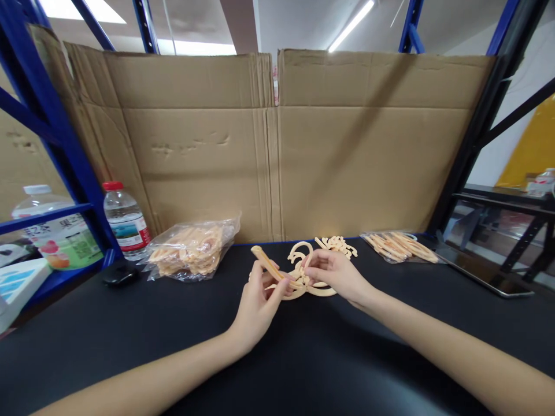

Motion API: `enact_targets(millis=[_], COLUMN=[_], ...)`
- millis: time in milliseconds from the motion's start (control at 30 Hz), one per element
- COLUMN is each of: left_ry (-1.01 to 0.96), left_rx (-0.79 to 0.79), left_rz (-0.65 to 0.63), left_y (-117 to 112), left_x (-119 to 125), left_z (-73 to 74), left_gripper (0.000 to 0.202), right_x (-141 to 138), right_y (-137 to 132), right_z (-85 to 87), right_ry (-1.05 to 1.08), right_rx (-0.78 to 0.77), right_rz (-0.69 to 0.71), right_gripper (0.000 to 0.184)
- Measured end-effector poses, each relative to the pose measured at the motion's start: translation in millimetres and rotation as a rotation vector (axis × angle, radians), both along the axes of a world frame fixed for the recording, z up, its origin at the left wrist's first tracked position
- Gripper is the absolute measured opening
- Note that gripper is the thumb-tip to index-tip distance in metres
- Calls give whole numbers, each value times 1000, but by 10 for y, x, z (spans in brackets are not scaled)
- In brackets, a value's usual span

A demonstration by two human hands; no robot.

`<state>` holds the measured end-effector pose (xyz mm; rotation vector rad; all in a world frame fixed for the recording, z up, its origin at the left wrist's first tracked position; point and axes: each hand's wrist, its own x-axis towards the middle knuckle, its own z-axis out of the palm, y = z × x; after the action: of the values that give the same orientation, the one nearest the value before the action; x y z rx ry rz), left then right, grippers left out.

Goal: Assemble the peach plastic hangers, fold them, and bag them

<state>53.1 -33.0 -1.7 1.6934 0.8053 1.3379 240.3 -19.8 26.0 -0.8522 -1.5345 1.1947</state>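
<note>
The left hand (255,300) clasps a wooden strip (265,261), its long axis slanting from upper left to lower right; whether the right hand (340,274) grips anything, I cannot tell

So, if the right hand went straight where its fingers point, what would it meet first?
The right hand would probably meet the cluster of pale, curved, wood-like pieces at its fingertips; the left hand appears beyond, though depth is unclear.

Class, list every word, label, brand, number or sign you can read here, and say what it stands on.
No text is clear enough to quote.
Red-capped bottle: lettering too small and blurred.
White-capped bottle: large characters, partly behind the blue bar, unclear.
Far-right bottle: too blurred.
</note>
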Motion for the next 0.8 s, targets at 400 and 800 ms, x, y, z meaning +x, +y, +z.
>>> enact_targets(millis=[400,800], left_ry=[-51,-17], left_rx=[-36,62], left_rz=[-34,-27], left_y=[-2,-48], left_x=[2,2], left_z=[3,-5], left_gripper=[16,10], right_x=[3,-123], right_y=[-75,-143], right_z=[-35,-61], right_ry=[153,64], right_rx=[-292,-87], right_rz=[234,34], right_gripper=[25,25])
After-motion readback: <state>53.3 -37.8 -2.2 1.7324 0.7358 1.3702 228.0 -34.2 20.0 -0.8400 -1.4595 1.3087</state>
